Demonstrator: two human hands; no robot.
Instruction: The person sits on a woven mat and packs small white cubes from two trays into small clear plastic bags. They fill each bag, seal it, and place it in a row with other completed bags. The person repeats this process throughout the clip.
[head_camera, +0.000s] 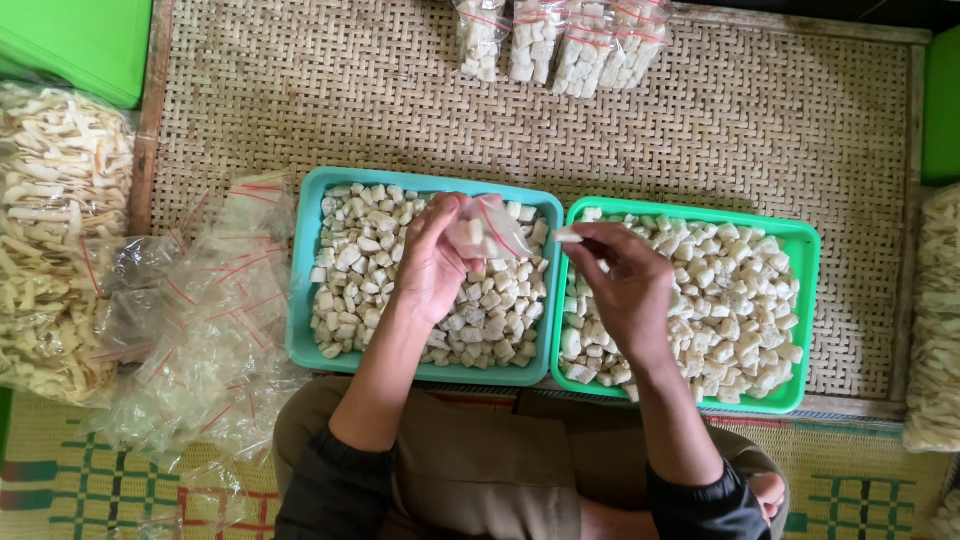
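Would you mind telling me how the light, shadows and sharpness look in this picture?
Head view: soft, even daylight; only faint shadows beside the blue tray and green tray; mild shine on the empty bags; left hand, right hand and small bag are fairly sharp, edges slightly soft.

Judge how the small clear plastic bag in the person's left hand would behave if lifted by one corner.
The small clear bag looks thin and crinkled, so it would probably sag and fold, not stay stiff. It seems only part-filled with pale cubes, so likely light, its weight hanging low. Its glossy film may slip between the fingers of the left hand.
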